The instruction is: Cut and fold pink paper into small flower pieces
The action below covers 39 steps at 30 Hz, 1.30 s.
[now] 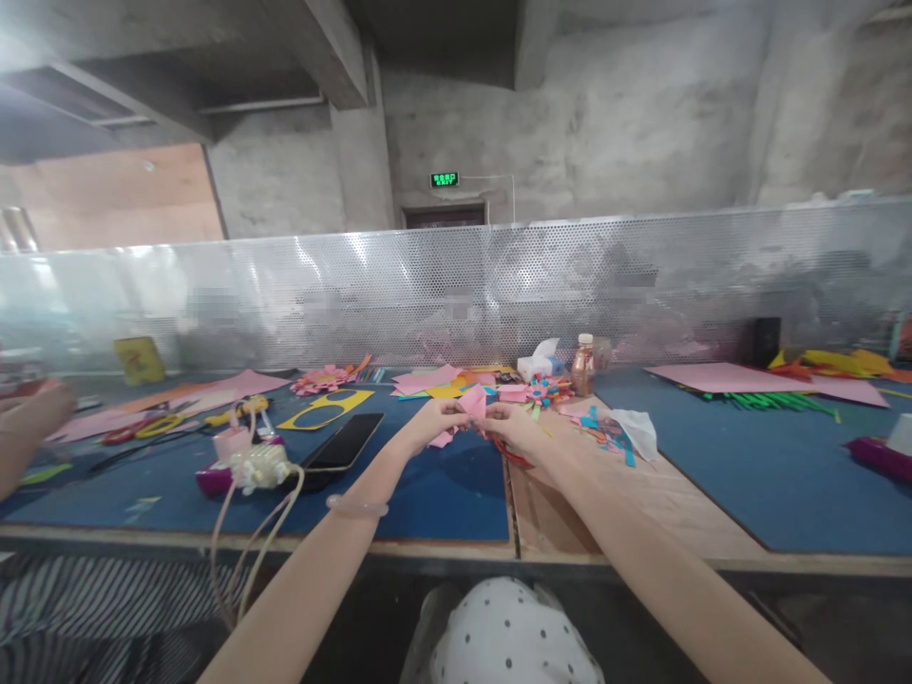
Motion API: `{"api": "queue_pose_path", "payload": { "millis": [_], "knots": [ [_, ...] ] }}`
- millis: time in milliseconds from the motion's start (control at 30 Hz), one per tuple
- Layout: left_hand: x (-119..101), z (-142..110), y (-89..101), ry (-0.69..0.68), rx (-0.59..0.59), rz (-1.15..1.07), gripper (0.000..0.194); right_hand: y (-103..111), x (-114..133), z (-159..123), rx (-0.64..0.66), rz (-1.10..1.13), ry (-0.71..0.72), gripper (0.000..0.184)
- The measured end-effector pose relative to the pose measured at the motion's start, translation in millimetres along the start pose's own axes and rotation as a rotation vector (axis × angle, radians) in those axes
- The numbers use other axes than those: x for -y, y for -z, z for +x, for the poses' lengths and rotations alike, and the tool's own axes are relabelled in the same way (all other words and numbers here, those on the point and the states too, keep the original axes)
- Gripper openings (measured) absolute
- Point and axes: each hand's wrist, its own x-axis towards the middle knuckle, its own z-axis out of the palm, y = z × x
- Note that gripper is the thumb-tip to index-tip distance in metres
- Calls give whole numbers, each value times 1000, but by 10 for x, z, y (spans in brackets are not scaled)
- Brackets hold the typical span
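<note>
A small piece of pink paper (473, 402) is held up between my two hands, just above the blue table mat (442, 494). My left hand (436, 423) pinches its left side, and my right hand (514, 426) grips its right side. The paper looks folded, but its exact shape is too small to tell. Behind it lie pink, yellow and blue paper sheets (428, 380). A black phone (347, 442) rests on the mat to the left of my left hand. Paper scraps (605, 437) lie to the right of my right hand.
A power strip (260, 465) with cables hangs over the front edge at left. A yellow sheet with round holes (289, 421), scissors (158, 426), a bottle (584, 366) and a tissue pack (540, 363) stand or lie around. Another person's arm (28, 427) reaches in at far left.
</note>
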Motion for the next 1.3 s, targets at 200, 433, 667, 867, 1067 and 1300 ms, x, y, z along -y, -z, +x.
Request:
{"api": "queue_pose_path", "payload": {
  "millis": [200,433,667,867,1067,1300],
  "knots": [
    [-1,0,2,10,-2,-12,20,2,35,-42,7,-78,-66,27],
    [-36,-19,-8,21,-12,-7,17,9,50,-58,12,-170,-50,28],
    [-40,-21,-10,29,-26,-10,15,24,14,-33,20,-181,-40,29],
    [-36,-19,-3,36,-34,-20,15,39,-4,-28,60,-195,-37,29],
    [-26,-24,-6,30,-19,-36,15,22,26,-53,52,-192,-48,29],
    [-18,-30,-12,32,-14,-46,16,22,11,-37,8,-198,-63,30]
  ]
}}
